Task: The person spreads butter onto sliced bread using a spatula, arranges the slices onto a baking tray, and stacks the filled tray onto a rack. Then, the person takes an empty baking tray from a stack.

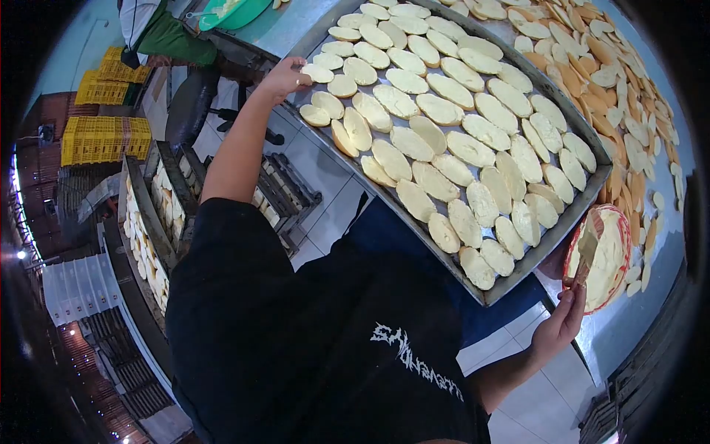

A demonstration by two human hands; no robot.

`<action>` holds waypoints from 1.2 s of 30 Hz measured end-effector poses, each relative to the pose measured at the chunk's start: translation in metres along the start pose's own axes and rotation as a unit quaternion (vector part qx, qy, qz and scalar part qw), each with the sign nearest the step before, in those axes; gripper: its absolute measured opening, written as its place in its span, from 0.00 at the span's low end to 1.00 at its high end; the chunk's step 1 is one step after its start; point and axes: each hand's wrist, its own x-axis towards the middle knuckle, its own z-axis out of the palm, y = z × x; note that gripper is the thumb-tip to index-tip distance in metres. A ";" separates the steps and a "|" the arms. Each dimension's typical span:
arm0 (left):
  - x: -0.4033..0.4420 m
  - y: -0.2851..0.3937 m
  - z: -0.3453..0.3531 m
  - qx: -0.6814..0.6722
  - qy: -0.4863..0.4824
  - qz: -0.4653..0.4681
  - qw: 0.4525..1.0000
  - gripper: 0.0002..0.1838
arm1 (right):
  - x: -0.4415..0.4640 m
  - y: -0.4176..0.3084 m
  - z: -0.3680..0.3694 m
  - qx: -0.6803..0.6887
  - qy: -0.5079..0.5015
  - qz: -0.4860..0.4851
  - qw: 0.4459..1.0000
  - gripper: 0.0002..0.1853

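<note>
My left hand [283,80] is at the near left corner of a large metal tray [484,296], its fingers closed on the edge of a small bread slice [318,73]. Rows of oval bread slices coated with pale cream [470,149] fill the tray. My right hand [560,323] grips the wooden handle of a flat spatula [588,248]. The spatula's end is over a red-rimmed bowl [627,255] of pale cream, beside the tray's right corner. Whether it touches the cream I cannot tell.
A large heap of bread slices [592,89] covers the table [669,251] beyond the tray. To the left, more filled trays [159,222] stand on a rack. Yellow crates [103,140] are stacked farther back. Another person [174,37] stands near a green basin [237,15].
</note>
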 end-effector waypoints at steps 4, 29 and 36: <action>-0.015 0.016 0.002 0.161 -0.002 0.051 0.986 0.31 | 0.001 0.001 0.002 0.016 -0.008 -0.012 1.000 0.17; -0.047 0.251 0.270 0.339 -0.167 0.393 0.838 0.14 | 0.009 -0.021 -0.006 -0.005 0.023 -0.067 0.997 0.13; 0.019 0.285 0.370 0.330 -0.185 0.444 0.812 0.19 | 0.000 -0.006 -0.018 0.010 0.038 -0.016 0.999 0.13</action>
